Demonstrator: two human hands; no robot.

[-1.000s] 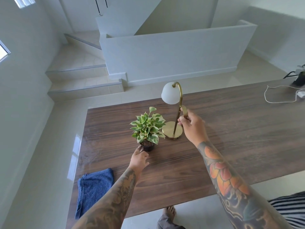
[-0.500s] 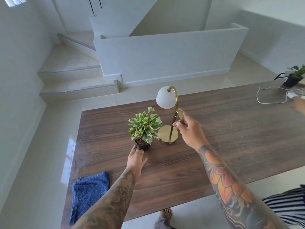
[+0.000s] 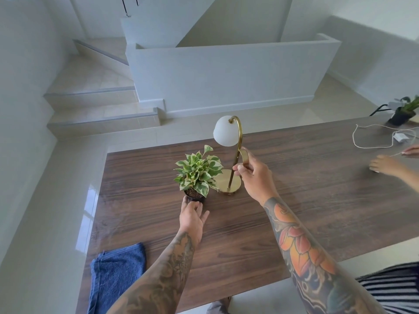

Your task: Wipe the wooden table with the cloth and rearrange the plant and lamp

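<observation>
At frame centre the right hand has lowered the brass lamp onto the worktop, grip still pinching its stem. The left hand, fingers relaxed, touches the potted plant. The blue cloth lies lower left, so rearranging looks nearly done.

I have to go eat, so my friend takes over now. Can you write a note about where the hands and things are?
Left hand: fingers at the small pot of the plant; a grip cannot be told.
Right hand: pinches the brass handle of the lamp; lamp base on the wooden table, right beside the plant.
Cloth: folded, at the table's near left corner, not held.
Done: cannot tell whether any wiping happened.
Left: place plant and lamp, wipe if needed. Another person's hands are at the far right, near a white cord.
</observation>
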